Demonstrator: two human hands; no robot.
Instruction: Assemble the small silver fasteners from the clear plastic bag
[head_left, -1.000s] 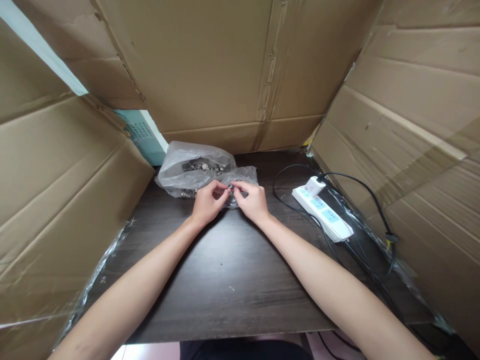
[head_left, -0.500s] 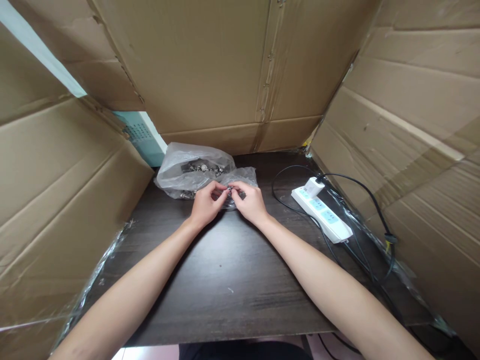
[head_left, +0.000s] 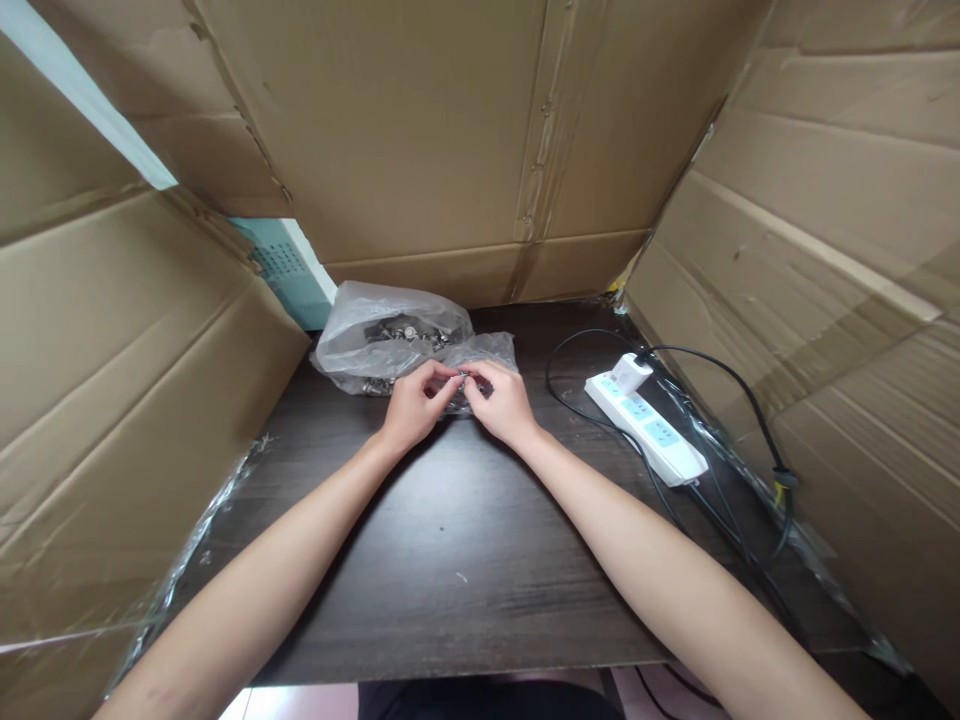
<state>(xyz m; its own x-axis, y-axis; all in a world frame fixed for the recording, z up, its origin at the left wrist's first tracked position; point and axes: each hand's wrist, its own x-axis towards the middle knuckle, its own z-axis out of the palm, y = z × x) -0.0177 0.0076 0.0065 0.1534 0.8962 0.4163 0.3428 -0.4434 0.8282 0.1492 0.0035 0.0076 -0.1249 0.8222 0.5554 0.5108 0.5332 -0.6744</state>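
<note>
Cardboard walls [head_left: 420, 130] close in the dark wood-grain bench [head_left: 450, 560] on the left, back and right, with a strip of pale green surface [head_left: 289, 270] showing through the gap at the back left. On the bench, toward the back, lies a clear plastic bag [head_left: 367, 335] holding small metal parts [head_left: 405, 333], and a second fold of the same plastic spreads to the right of it, just behind the hands.

The left hand [head_left: 411, 408] and the right hand [head_left: 506, 405] meet in front of the bag, their fingertips almost touching. Between them sits a small metal piece [head_left: 459, 379], pinched from both sides: the left thumb and forefinger close on it from the left, the right thumb and forefinger from the right. It is held just above the bench, right at the bag's near edge. The piece is too small to make out its shape.

To the right lies a white power strip [head_left: 649, 430] with a white plug [head_left: 628, 372] in its far end, and black cables [head_left: 750, 420] loop around it toward the right-hand cardboard.
</note>
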